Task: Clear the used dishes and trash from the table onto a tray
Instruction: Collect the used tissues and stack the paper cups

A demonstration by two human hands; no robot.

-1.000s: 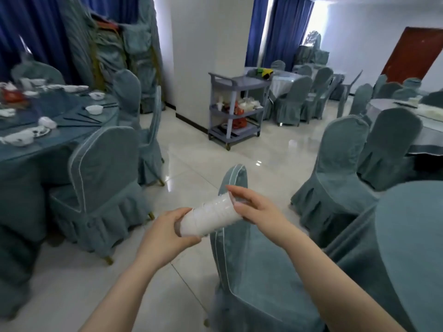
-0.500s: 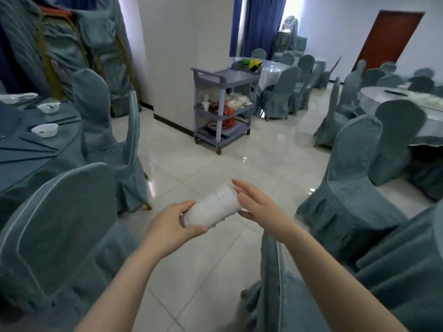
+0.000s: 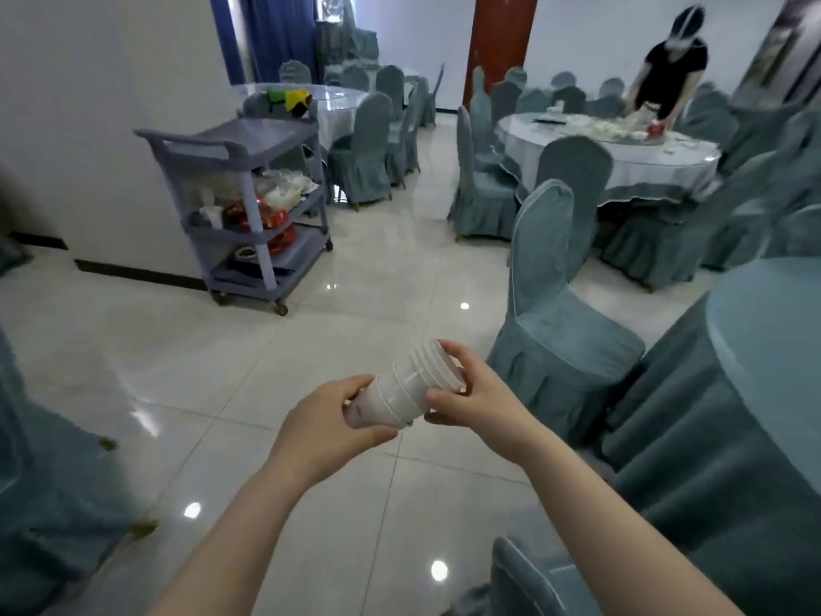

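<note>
Meanwhile both hands, left (image 3: 326,426) and right (image 3: 471,400), grip stacked cups (image 3: 406,389) above open floor (image 3: 213,349).

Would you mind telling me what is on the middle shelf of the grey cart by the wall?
The cart's middle shelf holds piled white dishes, a white cup and red items. The front post and upper shelf cover part of the pile, so the count and anything behind stay hidden.
</note>
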